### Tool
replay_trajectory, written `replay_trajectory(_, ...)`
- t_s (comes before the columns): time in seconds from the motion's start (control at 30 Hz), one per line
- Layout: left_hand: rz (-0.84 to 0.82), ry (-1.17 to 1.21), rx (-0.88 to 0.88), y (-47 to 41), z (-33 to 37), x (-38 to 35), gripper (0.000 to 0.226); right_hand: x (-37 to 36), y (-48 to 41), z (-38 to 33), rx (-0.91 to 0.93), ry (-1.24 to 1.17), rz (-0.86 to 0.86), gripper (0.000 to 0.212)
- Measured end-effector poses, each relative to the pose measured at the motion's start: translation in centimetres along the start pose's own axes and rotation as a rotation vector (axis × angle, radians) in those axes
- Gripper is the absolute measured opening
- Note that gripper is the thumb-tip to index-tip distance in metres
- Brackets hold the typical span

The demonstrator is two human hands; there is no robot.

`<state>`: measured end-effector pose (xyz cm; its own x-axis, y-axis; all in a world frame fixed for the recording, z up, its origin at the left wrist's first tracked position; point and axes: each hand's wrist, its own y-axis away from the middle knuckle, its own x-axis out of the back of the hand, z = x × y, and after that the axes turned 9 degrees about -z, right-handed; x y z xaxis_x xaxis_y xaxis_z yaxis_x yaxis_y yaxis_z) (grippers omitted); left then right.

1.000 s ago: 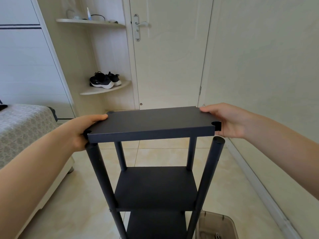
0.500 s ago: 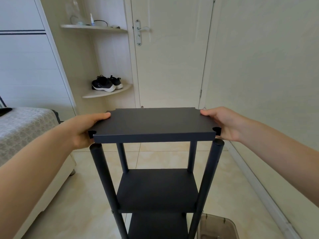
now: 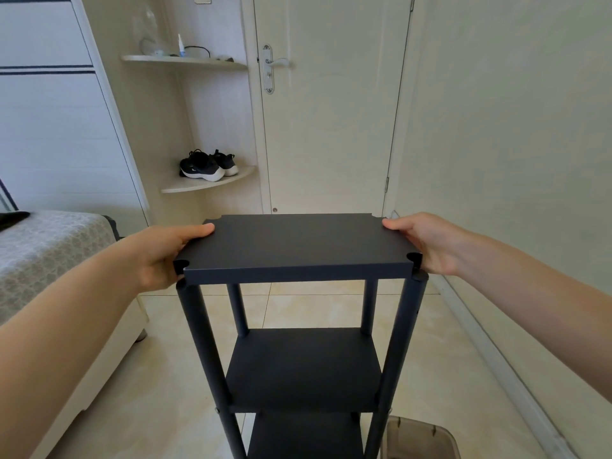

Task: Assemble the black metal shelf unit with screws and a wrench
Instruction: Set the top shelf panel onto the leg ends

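Black steel top panel [image 3: 298, 246]: centre of view, level, held just over the tops of the posts. Whether it rests on them I cannot tell.
Shelf unit [image 3: 303, 369]: upright on the tiled floor [image 3: 165, 392] at 6 o'clock. Its middle shelf is already seated between the posts, with another shelf below it.
Left hand [image 3: 165, 256]: at 9 o'clock of the panel, clamped on the short edge. The thumb lies flat on top and the other fingers are hidden beneath.
Right hand [image 3: 427, 243]: at 3 o'clock of the panel, clamped on the opposite short edge in the same way.
Corner notches: the near two sit directly above the near-left post [image 3: 202, 342] and near-right post [image 3: 400, 342].
Handling (judgement): folded sheet metal, stiff with no sag, and likely light enough for two hands. The matt paint offers fair grip, and the down-turned lip gives the fingers a ledge.
Hold (judgement): mid-length of each short edge, clear of the notches, so that no finger is pinched against a post top.
Risk (judgement): the frame is tall and narrow and may rock if pressed off-centre.
Fasteners: no screws or wrench in view.
Surroundings: plastic bin [image 3: 420, 438] at 5 o'clock, bed [image 3: 43, 246] at 9 o'clock.
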<state>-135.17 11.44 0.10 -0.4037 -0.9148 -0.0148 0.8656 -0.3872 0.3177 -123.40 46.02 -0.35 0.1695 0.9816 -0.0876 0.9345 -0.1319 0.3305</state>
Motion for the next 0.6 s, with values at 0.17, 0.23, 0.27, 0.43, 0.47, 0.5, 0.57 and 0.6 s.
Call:
replay_trajectory(0.17,-0.015,0.016,-0.009,-0.3,0.1,-0.6,0.024,0.5,-0.5,0.0,-0.004,0.008,-0.001,0.024)
replay_trajectory(0.23,-0.008,0.015,-0.018,-0.6,0.1,-0.7,0.023,0.7,-0.7,0.0,0.000,-0.011,0.007,0.022)
replay_trajectory(0.27,-0.005,0.016,-0.019,-0.6,0.1,-0.8,0.024,0.7,-0.7,0.1,0.000,-0.013,0.007,0.022)
replay_trajectory(0.43,0.002,0.014,-0.029,-1.1,-0.2,-0.6,0.027,0.7,-1.2,0.5,0.008,-0.003,-0.005,0.023)
replay_trajectory(0.47,0.006,0.006,-0.032,-1.2,-0.3,-0.5,0.029,0.7,-1.3,0.5,0.012,0.003,-0.005,0.023)
replay_trajectory(0.5,0.009,-0.006,-0.035,-1.3,-0.3,-0.5,0.032,0.7,-1.3,0.5,0.014,0.007,-0.005,0.023)
replay_trajectory(0.57,0.012,-0.031,-0.039,-1.3,-0.5,-0.4,0.035,0.8,-1.3,0.5,0.013,0.008,-0.003,0.024)
replay_trajectory(0.6,0.014,-0.036,-0.039,-1.3,-0.6,-0.4,0.036,0.9,-1.3,0.6,0.010,0.007,-0.002,0.024)
